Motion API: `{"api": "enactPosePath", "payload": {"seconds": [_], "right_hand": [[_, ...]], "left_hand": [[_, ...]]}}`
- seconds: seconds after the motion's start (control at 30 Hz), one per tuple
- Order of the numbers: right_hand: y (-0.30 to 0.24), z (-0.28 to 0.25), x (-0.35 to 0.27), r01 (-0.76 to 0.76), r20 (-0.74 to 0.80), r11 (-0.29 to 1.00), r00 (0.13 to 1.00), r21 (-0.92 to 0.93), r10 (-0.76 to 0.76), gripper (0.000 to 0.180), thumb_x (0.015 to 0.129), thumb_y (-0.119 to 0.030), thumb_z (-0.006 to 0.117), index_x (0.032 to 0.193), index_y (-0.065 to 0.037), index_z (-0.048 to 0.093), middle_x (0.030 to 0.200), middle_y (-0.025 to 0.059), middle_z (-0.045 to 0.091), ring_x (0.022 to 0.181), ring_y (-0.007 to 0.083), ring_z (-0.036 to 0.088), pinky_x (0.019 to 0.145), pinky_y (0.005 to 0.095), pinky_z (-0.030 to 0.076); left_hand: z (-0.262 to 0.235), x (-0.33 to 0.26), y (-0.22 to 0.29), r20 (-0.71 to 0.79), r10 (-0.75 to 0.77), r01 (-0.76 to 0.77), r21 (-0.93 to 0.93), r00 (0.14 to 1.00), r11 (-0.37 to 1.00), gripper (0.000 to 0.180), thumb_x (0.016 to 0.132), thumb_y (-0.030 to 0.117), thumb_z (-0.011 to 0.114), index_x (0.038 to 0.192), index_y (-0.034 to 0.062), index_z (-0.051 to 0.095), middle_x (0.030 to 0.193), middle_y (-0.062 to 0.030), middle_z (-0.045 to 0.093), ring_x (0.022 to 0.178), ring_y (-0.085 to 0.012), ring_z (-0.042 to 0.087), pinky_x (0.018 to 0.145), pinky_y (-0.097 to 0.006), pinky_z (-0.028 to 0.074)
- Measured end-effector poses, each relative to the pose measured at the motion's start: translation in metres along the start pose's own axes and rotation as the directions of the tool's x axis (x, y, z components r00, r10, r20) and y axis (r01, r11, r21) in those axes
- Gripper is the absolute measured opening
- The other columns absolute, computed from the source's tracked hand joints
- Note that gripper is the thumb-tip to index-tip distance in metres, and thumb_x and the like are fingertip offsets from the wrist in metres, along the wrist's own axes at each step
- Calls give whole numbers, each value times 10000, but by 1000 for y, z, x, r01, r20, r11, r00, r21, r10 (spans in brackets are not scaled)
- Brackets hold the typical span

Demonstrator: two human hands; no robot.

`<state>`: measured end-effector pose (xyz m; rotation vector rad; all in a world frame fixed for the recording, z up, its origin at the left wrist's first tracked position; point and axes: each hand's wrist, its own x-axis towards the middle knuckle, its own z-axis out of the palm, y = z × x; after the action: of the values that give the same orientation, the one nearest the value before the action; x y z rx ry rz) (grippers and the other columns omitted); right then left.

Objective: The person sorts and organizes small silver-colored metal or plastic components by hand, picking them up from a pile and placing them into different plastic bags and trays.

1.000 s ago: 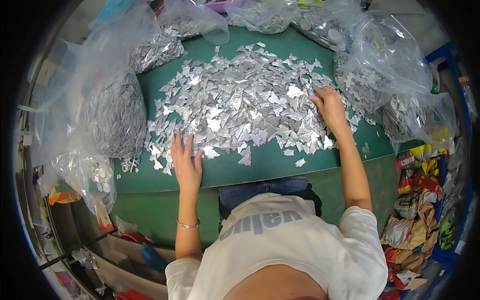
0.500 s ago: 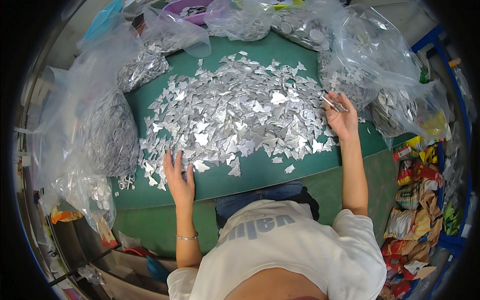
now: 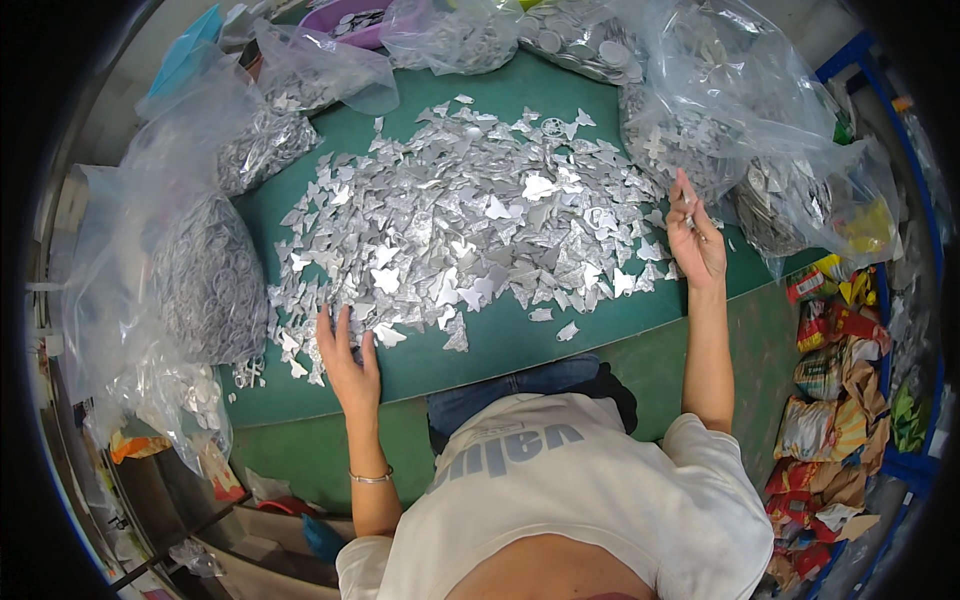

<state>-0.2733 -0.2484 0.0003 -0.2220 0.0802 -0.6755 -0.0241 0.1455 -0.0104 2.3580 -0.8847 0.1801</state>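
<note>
Foil pieces [image 3: 470,230], green margin [image 3: 520,345] near left hand [image 3: 348,362]

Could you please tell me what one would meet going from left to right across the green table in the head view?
Clear plastic bag of silvery metal pieces → left hand → spread heap of flat silver metal cut-outs → right hand → clear plastic bags of silver parts → colourful snack packets.

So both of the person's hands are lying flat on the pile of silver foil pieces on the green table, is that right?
Not quite. Only the left hand lies on the foil pieces; the right hand is lifted at the pile's edge, pinching a small piece, as the head view shows.
</note>
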Motion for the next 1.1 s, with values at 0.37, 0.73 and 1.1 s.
{"api": "enactPosePath", "payload": {"seconds": [0.37,0.73,1.1], "right_hand": [[-26,-2,-26,-114,-136,880,989,-461,57,338,940,-286,442,1110,4,482,605,-4,370,439,76,302,373,202,234],[42,41,0,-184,-229,645,973,-742,14,209,898,-107,503,1054,32,514,610,-31,344,483,54,321,414,206,254],[87,48,21,189,218,-686,975,-703,44,228,785,4,512,985,-50,606,1087,118,600,935,348,574,804,388,464]], "left_hand": [[1,-1,1,17,-46,47,-41,999,998,423,802,51,590,1210,27,480,1335,-203,365,1224,-362,355,1003,-405,295],[-2,-4,2,20,5,-5,36,1000,999,455,795,50,592,1229,9,462,1344,-208,357,1233,-379,348,1007,-412,295],[0,-6,3,-21,12,-12,17,1000,1000,446,777,34,603,1206,7,485,1321,-214,382,1216,-388,368,995,-418,310]]}}
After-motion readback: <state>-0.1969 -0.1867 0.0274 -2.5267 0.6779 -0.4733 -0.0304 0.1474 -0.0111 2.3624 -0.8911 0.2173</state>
